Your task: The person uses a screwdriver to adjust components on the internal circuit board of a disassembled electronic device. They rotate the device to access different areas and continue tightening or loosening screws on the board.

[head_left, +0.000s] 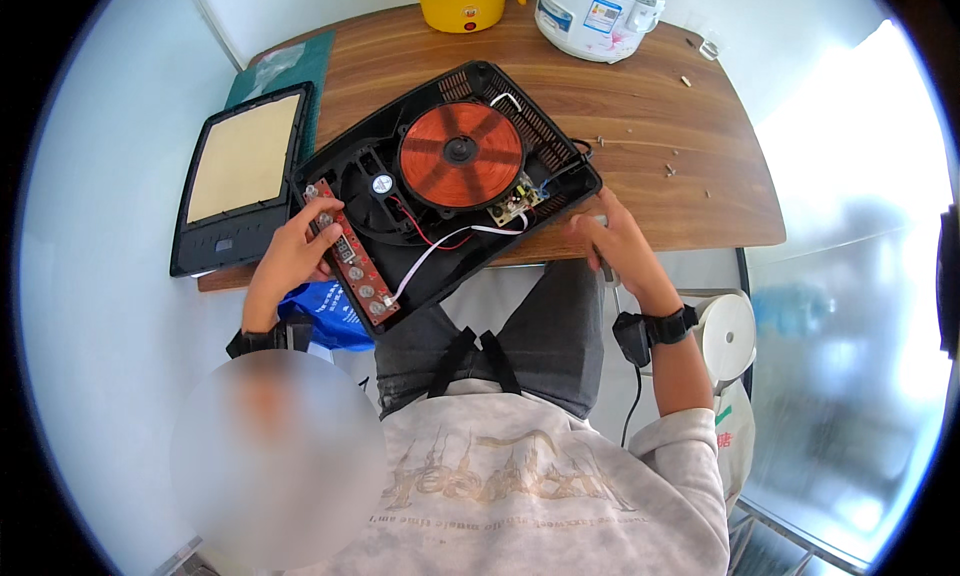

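An opened induction cooker base (440, 266) lies tilted across the table's near edge, partly over my lap. Inside are a round copper coil (450, 166), a black fan (365, 201), a small power board (515, 204) and a long red control board (358, 266) along its left side. White and red wires run between the boards. My left hand (295, 251) pinches the upper part of the control board, thumb and fingertips on it. By the base's right corner, my right hand (620, 241) is curled round a slim grey tool (608, 273), mostly hidden by the fingers.
The cooker's top panel (245, 166) lies at left, partly on a green mat (318, 66). A yellow pot (460, 4) and a white rice cooker (598, 18) stand at the back. Several screws (671, 169) are scattered at right. A blue bag (325, 311) is below the table.
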A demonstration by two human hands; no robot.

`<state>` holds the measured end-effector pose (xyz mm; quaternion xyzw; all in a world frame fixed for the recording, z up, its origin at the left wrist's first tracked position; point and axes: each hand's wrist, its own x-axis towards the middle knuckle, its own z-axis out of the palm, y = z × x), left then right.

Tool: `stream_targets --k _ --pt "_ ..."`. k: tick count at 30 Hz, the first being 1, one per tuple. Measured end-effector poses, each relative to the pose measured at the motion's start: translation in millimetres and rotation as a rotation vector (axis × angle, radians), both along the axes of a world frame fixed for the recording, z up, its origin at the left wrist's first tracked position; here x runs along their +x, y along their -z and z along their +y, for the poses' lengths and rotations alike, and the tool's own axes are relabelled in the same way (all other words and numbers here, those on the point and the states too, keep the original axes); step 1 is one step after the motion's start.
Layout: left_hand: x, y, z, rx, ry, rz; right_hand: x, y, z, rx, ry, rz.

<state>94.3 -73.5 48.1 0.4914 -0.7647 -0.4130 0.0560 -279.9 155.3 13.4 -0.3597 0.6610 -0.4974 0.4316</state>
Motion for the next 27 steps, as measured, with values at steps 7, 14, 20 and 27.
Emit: stream_targets --k 7,14,20,27 --pt "25 19 38 0.282 -0.023 0.273 0 -12 -25 -0.046 0.042 -0.095" --pt "27 21 82 0.423 -0.018 0.421 -8 -14 -56 -0.001 -0.013 -0.074" --pt "30 33 115 0.585 0.041 0.457 -4 -26 -72 0.052 -0.013 -0.053" --pt "27 55 140 0.531 0.251 0.515 3 -28 -77 0.04 -0.074 -0.053"
